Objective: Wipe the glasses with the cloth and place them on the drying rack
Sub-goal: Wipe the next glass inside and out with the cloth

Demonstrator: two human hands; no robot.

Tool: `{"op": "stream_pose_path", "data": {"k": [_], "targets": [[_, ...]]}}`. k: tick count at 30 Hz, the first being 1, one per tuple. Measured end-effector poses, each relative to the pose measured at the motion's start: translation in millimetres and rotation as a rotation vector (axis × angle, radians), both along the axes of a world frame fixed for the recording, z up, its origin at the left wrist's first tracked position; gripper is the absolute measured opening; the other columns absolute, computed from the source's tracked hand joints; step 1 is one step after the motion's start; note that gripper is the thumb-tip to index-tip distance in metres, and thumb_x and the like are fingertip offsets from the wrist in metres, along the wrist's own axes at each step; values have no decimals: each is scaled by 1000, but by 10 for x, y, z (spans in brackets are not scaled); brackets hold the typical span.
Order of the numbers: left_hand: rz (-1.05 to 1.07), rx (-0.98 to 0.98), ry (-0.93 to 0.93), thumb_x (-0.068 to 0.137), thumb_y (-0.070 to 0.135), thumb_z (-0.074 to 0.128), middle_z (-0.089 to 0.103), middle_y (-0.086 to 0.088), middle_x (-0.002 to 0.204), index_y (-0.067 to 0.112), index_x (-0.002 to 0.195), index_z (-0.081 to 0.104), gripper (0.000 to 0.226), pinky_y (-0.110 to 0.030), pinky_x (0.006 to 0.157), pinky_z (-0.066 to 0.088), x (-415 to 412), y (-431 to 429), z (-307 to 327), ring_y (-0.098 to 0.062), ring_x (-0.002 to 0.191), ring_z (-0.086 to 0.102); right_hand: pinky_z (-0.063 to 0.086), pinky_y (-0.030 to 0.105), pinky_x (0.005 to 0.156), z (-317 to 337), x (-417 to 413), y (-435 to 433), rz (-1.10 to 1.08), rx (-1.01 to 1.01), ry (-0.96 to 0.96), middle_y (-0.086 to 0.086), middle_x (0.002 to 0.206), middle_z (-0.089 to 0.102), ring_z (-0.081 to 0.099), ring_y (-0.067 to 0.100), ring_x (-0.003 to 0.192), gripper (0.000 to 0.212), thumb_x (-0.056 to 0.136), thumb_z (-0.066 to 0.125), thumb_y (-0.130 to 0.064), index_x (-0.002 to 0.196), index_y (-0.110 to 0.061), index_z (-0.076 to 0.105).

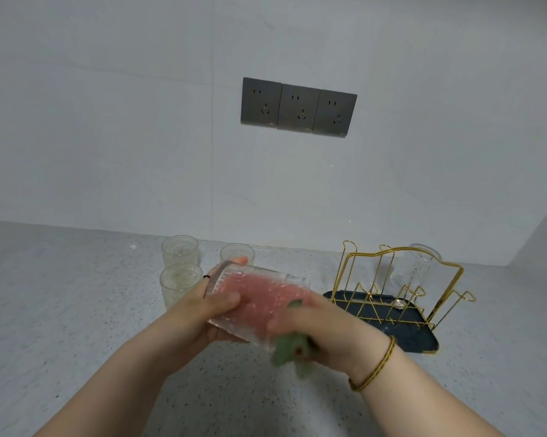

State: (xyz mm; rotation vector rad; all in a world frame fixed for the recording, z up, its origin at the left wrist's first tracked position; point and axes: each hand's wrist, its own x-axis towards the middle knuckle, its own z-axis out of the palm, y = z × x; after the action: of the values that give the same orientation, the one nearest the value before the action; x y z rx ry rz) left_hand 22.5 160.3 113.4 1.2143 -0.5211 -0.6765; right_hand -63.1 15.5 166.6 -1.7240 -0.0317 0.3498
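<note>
**Ribbed glass [259,298] held on its side above the counter [76,294], between both hands.**
I see the left hand [209,313] curled round one end of the glass. The right hand [325,329], blurred, seems to grip the cloth [289,348] at the other. Three glasses [180,253] stand just behind, and another glass [415,269] sits on the drying rack [401,288].
</note>
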Motion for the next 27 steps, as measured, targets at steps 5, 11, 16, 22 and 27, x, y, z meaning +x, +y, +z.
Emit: {"op": "stream_pose_path", "data": {"k": [5, 11, 16, 22, 27], "targets": [[32, 87, -2, 53, 31, 77, 70, -2, 64, 15, 80, 66, 33, -25, 46, 55, -50, -67, 109, -13, 53, 66, 36, 11, 35, -40, -25, -56, 89, -310, -64, -5, 46, 52, 46, 3, 38, 19, 76, 57, 1, 60, -8, 62], [71, 90, 109, 64, 37, 70, 75, -4, 82, 15, 95, 65, 39, -31, 59, 59, -14, -102, -25, -18, 71, 71, 28, 18, 39, -129, 54, -89, 263, -897, -413, 3, 58, 34, 30, 12, 48, 30, 79, 41, -1, 58, -19, 30], [-37, 18, 32, 30, 60, 84, 72, -12, 103, 11, 109, 65, 95, -33, 68, 59, 72, -58, -124, -26, 89, 69, 36, 19, 51, -7, 95, -285, 93, -766, -452, 14, 66, 53, 41, 7, 57, 9, 79, 54, -3, 71, -7, 53], [-234, -11, 100, 30, 54, 89, 71, -9, 104, 15, 103, 72, 85, -31, 74, 55, 184, 39, -250, -21, 90, 68, 42, 7, 62, 0, 116, -321, -49, -606, -526, -14, 70, 58, 55, -8, 66, 36, 72, 71, -8, 76, -40, 53], [-222, 10, 47, 23, 47, 92, 74, -8, 86, 5, 92, 73, 83, -26, 66, 56, 103, 18, -235, -19, 79, 70, 45, 6, 60, -72, 205, -380, -207, -287, -523, -16, 84, 60, 58, -14, 66, 41, 72, 71, -1, 97, -30, 56]]}}
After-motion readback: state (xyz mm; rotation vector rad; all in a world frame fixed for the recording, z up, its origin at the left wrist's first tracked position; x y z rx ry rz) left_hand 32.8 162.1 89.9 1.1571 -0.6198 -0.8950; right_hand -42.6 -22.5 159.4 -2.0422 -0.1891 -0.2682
